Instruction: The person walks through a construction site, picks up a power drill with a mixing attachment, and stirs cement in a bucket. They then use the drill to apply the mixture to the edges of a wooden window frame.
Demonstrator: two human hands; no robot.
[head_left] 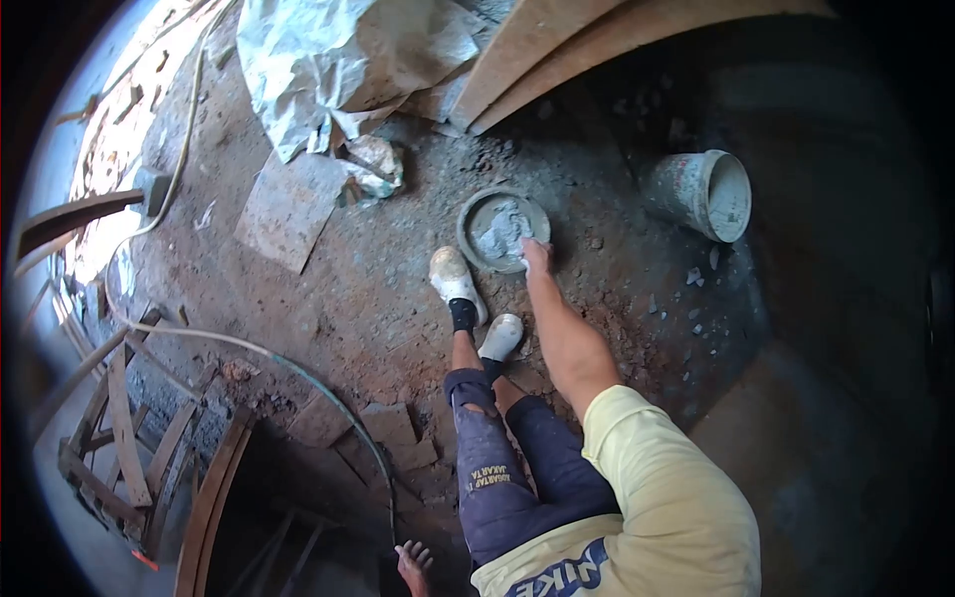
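A round shallow basin [464, 237] sits on the dirt floor, with a wet grey-white mix [505, 231] heaped inside. My right hand [536, 256] reaches down to its near right side and is closed at the rim, fingertips partly hidden. Close to the basin are my feet in pale, dusty shoes [450, 274]. Low in the view, my left hand [414, 563] hangs away from the basin with its fingers apart and holds nothing. A thin hose [338, 403] runs down to the floor area just beside that hand.
To the right a whitish bucket [686, 194] lies tipped on its side. Curved boards [557, 60] and crumpled plastic sheeting [343, 55] are at the top. A flat board [288, 211] lies left of the basin; a wooden frame [124, 428] stands lower left. Rubble litters the ground.
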